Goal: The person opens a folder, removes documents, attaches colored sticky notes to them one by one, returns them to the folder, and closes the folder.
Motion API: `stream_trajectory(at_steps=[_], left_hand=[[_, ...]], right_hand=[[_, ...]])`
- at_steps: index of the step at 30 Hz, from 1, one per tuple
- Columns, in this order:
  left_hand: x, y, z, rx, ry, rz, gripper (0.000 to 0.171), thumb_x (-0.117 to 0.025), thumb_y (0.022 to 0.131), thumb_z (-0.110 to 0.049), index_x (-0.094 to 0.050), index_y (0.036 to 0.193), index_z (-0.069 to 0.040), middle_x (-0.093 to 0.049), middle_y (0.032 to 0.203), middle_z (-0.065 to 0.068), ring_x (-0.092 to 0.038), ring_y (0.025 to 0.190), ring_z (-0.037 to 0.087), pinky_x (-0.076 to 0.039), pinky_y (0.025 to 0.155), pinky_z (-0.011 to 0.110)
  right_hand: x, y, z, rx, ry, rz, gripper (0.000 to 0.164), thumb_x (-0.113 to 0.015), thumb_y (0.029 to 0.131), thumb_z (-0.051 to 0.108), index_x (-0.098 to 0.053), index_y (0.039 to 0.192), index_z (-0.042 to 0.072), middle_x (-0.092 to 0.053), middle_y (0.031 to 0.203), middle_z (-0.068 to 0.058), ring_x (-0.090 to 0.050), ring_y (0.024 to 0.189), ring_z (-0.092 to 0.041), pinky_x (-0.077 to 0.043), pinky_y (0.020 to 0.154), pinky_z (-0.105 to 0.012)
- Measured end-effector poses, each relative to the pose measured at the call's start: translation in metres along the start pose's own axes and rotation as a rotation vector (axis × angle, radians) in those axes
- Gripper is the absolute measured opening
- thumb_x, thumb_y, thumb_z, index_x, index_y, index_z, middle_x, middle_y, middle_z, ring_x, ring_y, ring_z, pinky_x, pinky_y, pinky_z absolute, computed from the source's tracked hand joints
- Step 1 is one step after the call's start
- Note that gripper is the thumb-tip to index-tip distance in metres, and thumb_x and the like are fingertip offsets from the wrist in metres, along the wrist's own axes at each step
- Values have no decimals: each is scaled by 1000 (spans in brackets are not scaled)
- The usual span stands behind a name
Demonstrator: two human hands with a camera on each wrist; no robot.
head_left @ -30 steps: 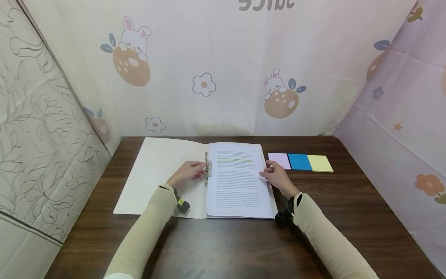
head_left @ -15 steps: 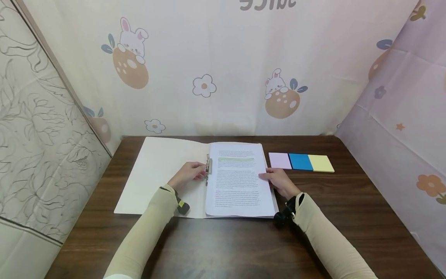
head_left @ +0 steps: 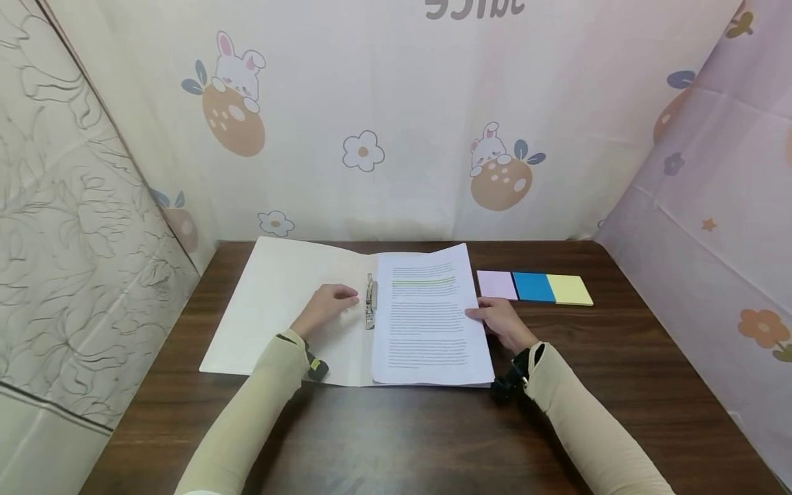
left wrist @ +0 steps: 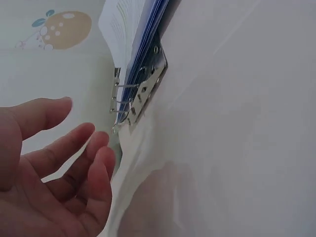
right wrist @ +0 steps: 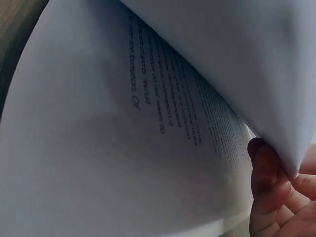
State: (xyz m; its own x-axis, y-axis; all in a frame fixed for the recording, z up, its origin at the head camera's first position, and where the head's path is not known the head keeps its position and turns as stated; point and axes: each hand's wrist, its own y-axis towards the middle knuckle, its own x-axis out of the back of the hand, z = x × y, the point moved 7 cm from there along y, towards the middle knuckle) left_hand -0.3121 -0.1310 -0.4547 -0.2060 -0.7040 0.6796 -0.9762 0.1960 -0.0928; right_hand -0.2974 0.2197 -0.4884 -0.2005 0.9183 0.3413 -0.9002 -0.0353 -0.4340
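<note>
A white folder [head_left: 260, 323] lies spread on the table, with a metal ring clip [head_left: 370, 302] along its fold. On its right side is a stack of printed paper [head_left: 427, 330], the top sheet marked with a green highlighted line. My right hand [head_left: 504, 323] pinches the right edge of the paper. In the right wrist view the held sheet [right wrist: 237, 44] is lifted above another printed page [right wrist: 98, 148]. My left hand [head_left: 324, 306] is just left of the clip, fingers loosely bent, holding nothing. The left wrist view shows the clip [left wrist: 143, 91] apart from its fingertips.
Pink [head_left: 496, 285], blue [head_left: 533, 287] and yellow [head_left: 569, 290] sticky note pads lie in a row right of the folder. A patterned curtain [head_left: 408, 192] hangs behind the brown wooden table [head_left: 396, 440].
My left hand has drawn back leftward from the clip. My right hand has taken hold of the paper's edge, and the paper has shifted slightly right, its far right corner raised.
</note>
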Motion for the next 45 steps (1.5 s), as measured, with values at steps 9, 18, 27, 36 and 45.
stream_trajectory(at_steps=[9, 18, 27, 36, 45], left_hand=[[24, -19, 1, 52, 237, -108, 36, -66, 89, -25, -67, 116, -1, -66, 117, 20, -60, 110, 36, -47, 95, 47], [62, -43, 7, 101, 423, -255, 39, -66, 89, -24, -65, 119, 1, -60, 119, 25, -52, 107, 42, -45, 88, 52], [92, -57, 25, 208, 414, -281, 45, -63, 91, -23, -57, 128, 3, -50, 130, 31, -42, 121, 50, -36, 97, 61], [109, -66, 51, 317, 421, -237, 57, -62, 92, -26, -46, 135, 7, -44, 132, 38, -41, 120, 57, -34, 97, 64], [113, -76, 74, 370, 461, -193, 60, -58, 93, -25, -41, 134, 15, -47, 124, 41, -45, 115, 56, -36, 93, 66]], right_hand=[[6, -1, 2, 11, -97, -27, 44, -59, 97, 23, -54, 134, 1, -68, 114, -17, -65, 82, -18, -51, 71, -26], [8, 0, -2, 35, -104, -30, 44, -58, 97, 22, -53, 135, 1, -68, 114, -17, -65, 81, -17, -51, 69, -28], [5, 1, -4, 61, -119, -18, 42, -57, 98, 21, -54, 134, 0, -68, 111, -18, -65, 79, -17, -51, 67, -28], [3, 3, -5, 82, -125, -11, 39, -55, 99, 16, -54, 133, -2, -68, 109, -19, -65, 75, -15, -52, 64, -29], [4, 2, -6, 68, -127, -22, 39, -55, 98, 17, -55, 133, -2, -69, 106, -16, -63, 74, -15, -48, 62, -28]])
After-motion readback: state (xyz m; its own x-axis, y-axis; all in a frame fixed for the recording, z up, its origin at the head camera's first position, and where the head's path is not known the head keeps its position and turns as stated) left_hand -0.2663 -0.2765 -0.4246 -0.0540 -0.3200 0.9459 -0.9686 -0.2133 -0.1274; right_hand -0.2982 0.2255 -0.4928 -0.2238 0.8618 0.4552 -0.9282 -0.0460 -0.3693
